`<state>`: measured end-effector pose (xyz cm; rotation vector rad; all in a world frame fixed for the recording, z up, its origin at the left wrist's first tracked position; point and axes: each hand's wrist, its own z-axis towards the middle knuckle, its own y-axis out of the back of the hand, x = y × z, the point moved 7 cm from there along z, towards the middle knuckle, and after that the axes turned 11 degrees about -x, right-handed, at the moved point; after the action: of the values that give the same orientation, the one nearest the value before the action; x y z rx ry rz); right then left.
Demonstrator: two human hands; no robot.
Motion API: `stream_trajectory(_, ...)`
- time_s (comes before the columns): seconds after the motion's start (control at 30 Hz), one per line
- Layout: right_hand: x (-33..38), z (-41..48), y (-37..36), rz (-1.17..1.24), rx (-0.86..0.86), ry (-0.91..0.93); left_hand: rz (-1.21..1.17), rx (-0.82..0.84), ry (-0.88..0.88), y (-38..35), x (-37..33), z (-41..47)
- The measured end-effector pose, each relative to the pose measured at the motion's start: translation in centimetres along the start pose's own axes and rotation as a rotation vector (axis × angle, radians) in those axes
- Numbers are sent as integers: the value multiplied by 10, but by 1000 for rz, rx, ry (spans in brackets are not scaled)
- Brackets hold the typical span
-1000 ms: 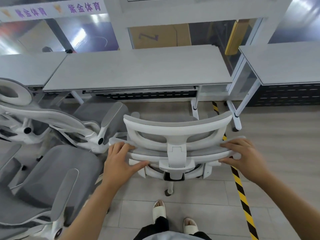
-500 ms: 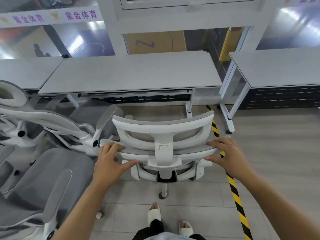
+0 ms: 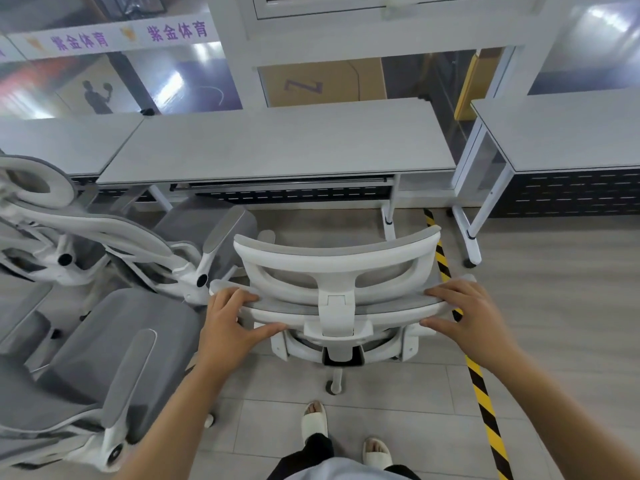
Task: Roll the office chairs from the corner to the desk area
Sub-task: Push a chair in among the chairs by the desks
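Observation:
A white-framed office chair [image 3: 337,261] with grey mesh stands right in front of me, its back turned to me and facing a grey desk [image 3: 277,143]. My left hand [image 3: 232,323] grips the left end of the backrest's top rail. My right hand [image 3: 467,313] grips the right end of the same rail. One white caster [image 3: 334,384] shows under the seat; the seat itself is hidden behind the backrest.
Two more grey chairs stand at the left: one close by [image 3: 104,358], another reclined behind it [image 3: 104,237]. A second desk [image 3: 561,136] stands at the right. A yellow-black tape line [image 3: 485,403] runs along the floor. My sandalled feet [image 3: 346,431] are below.
The chair and both hands have stayed together while the desk drew a little nearer; the view has shifted slightly to the right.

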<state>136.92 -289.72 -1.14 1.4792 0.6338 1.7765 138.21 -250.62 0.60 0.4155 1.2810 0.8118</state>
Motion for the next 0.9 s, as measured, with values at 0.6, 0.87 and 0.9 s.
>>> stream_trajectory(0.6, 98, -46, 32, -190, 223, 8, 4, 106, 33, 19, 4, -19)
stream_trajectory(0.87, 211, -60, -44, -232, 573, 232, 143, -161, 524, 146, 79, -93)
stream_trajectory(0.9, 208, -58, -50, -228, 600, 222, 163, -188, 606, 160, 95, -113)
